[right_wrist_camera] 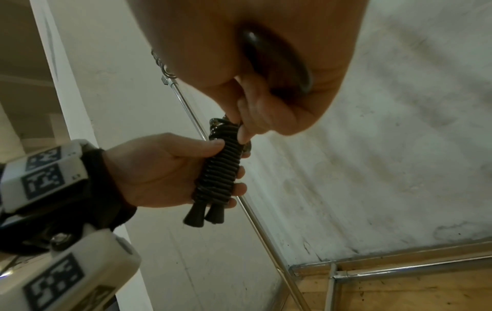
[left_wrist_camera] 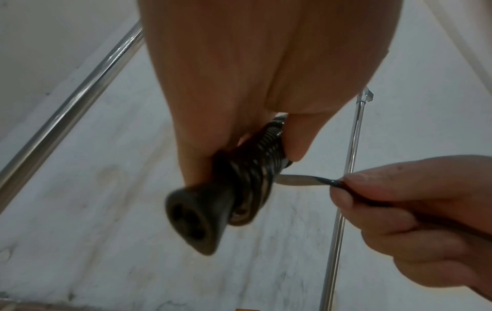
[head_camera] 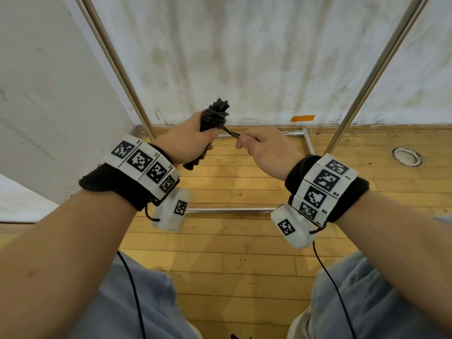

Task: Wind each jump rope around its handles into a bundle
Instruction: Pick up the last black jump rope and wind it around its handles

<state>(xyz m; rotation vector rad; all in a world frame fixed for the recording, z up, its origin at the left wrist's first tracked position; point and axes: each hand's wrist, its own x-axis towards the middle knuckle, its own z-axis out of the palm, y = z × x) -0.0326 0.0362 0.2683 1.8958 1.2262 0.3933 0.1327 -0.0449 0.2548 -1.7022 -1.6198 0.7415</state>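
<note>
Left hand (head_camera: 188, 140) centre frame in head view, gripping jump rope bundle (head_camera: 214, 116), bundle poking above and below fist. Right hand (head_camera: 264, 148) just right of it, pinching rope end (head_camera: 231, 133) stretched between both. Metal frame (head_camera: 115, 59) behind, wall (head_camera: 244, 52) across top, floor (head_camera: 232, 241) below.

Glossy black plastic rope (head_camera: 215, 116), shiny metal poles (head_camera: 117, 62), matt wooden floor (head_camera: 232, 260), rough stained white wall (head_camera: 244, 57), black cloth wristbands (head_camera: 354, 199).
</note>
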